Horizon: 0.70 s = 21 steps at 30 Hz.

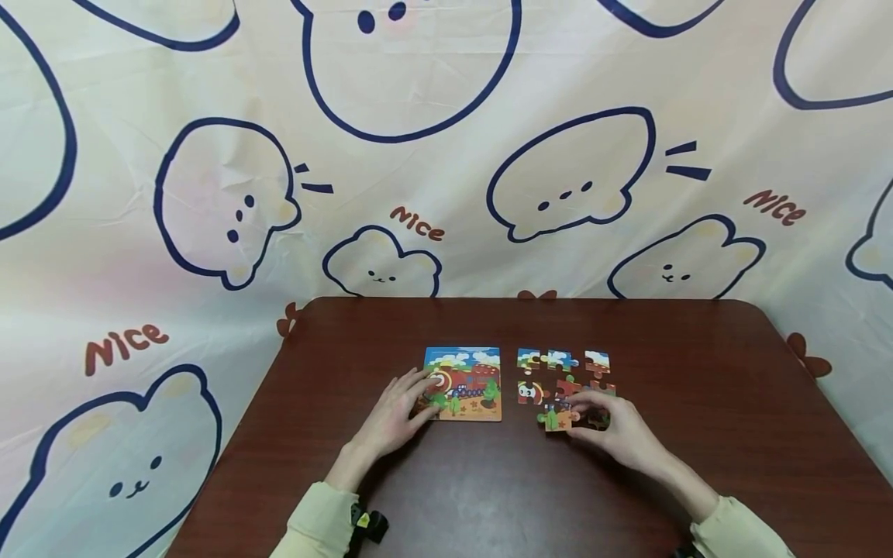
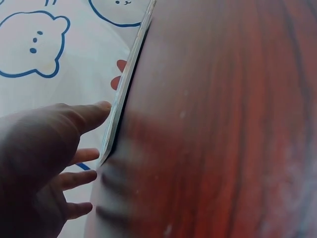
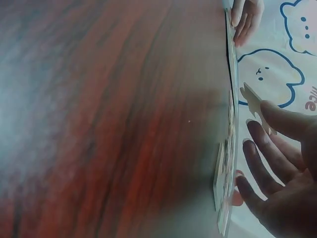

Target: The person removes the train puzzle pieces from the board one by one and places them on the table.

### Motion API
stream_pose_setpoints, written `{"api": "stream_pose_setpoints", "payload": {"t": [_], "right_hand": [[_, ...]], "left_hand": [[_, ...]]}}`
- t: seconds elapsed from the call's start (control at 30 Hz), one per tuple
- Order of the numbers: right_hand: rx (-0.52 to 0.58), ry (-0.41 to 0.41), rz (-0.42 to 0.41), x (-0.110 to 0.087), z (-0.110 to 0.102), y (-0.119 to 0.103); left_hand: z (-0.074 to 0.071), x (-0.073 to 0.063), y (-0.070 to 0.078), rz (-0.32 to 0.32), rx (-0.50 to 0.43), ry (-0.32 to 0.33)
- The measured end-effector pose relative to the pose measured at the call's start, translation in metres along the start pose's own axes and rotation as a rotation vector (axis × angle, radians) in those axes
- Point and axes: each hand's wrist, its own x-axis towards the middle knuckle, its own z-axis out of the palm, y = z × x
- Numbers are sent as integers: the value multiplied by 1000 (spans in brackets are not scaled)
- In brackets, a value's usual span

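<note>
A square picture puzzle board with a red train, clouds and green plants lies on the table. My left hand touches its left edge, fingers extended; in the left wrist view the thumb is at the board's edge. My right hand pinches a jigsaw piece with green and orange on it. In the right wrist view this piece is tilted and raised above the table, between thumb and fingers. Several loose pieces lie right of the board, among them a white-and-red one; some are partly hidden under my right hand.
The dark brown wooden table has its far edge against a pale curtain printed with blue cartoon outlines. Behind the held piece are sky pieces in a loose row. A black wrist strap device sits on the left sleeve.
</note>
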Motion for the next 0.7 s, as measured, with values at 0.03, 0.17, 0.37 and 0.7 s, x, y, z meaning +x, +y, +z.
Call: {"api": "stream_pose_setpoints", "payload": {"t": [0.03, 0.17, 0.37, 0.7], "right_hand": [[-13, 1, 3, -1, 0, 0], [-116, 16, -17, -3, -1, 1], [-215, 49, -110, -5, 1, 5], [-317, 20, -137, -6, 6, 11]], "left_hand": [[-1, 0, 0, -1, 2, -7], [-1, 3, -4, -39, 17, -36], [-1, 4, -15, -67, 57, -64], [-26, -3, 20, -83, 38, -141]]}}
